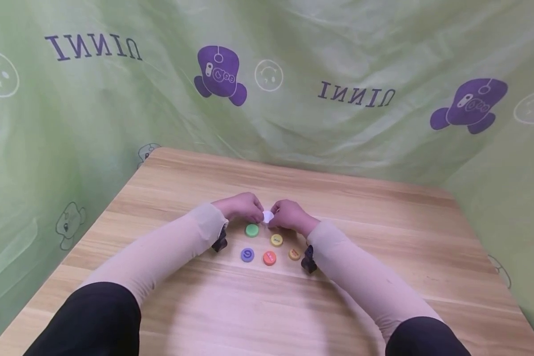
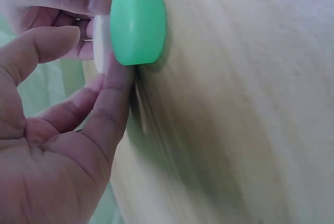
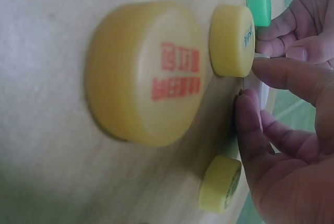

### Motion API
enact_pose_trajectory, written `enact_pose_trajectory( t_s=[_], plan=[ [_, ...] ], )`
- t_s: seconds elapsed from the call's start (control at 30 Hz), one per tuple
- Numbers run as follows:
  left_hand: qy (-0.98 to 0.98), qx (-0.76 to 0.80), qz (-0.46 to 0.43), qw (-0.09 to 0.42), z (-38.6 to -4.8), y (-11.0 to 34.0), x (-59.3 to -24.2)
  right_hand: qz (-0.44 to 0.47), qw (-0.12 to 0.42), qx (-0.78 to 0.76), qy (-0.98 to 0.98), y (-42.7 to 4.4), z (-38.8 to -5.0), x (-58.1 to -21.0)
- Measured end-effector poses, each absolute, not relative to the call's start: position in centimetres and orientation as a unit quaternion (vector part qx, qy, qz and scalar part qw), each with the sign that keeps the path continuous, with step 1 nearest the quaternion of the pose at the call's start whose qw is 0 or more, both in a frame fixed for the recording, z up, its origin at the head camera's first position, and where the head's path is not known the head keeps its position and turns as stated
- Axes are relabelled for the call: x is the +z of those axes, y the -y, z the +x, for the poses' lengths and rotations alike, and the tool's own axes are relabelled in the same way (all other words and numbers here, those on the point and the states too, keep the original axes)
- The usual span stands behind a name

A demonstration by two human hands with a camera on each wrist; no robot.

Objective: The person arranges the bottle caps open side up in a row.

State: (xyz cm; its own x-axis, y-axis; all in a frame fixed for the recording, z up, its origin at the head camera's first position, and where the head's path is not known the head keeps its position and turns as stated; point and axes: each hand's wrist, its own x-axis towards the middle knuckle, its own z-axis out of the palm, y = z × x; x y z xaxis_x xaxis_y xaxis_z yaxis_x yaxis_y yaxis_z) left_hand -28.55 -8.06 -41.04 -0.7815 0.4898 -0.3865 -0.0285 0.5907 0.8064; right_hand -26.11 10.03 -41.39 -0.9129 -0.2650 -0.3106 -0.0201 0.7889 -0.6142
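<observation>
A white bottle cap [image 1: 268, 216] lies on the table between both hands. My right hand [image 1: 290, 215] holds it between thumb and fingers; part of the cap [image 3: 255, 84] is hidden in the right wrist view. On its other side, my left hand [image 1: 246, 206] touches the cap's edge with nearly straight fingertips. The left thumb [image 2: 65, 41] stands apart from the cap. Close to the left fingers is a green cap [image 1: 251, 230]. A yellow cap with blue print [image 1: 277, 240] lies just in front of the right hand.
Nearer me lie a blue cap [image 1: 247, 254], a red cap [image 1: 269, 257] and an orange-yellow cap with red print [image 1: 294, 254]. Another yellow cap [image 3: 222, 183] sits beside the right hand. A green printed curtain [image 1: 293, 123] hangs behind the wooden table [image 1: 249, 316].
</observation>
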Motion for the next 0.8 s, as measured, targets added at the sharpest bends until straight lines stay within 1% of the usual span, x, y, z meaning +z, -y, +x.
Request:
enact_pose_trajectory(
  t_s=[0.13,0.33,0.53,0.7,0.8],
  plan=[
    [-0.812,0.479,0.132,0.307,-28.6,8.4,-41.8,-0.077,0.187,-0.332,-0.921,-10.2,-26.0,-41.8],
    [-0.794,0.513,0.127,0.300,-28.7,8.9,-42.0,-0.081,0.173,-0.374,-0.908,-10.4,-25.9,-41.5],
    [-0.792,0.529,0.118,0.282,-29.2,9.7,-42.0,-0.084,0.183,-0.438,-0.876,-10.9,-26.2,-41.4],
    [-0.784,0.551,0.117,0.261,-29.4,10.1,-41.7,-0.069,0.164,-0.470,-0.865,-11.0,-26.6,-41.1],
    [-0.770,0.577,0.112,0.249,-29.6,10.0,-41.7,-0.044,0.161,-0.506,-0.846,-10.9,-26.9,-40.9]
  ],
)
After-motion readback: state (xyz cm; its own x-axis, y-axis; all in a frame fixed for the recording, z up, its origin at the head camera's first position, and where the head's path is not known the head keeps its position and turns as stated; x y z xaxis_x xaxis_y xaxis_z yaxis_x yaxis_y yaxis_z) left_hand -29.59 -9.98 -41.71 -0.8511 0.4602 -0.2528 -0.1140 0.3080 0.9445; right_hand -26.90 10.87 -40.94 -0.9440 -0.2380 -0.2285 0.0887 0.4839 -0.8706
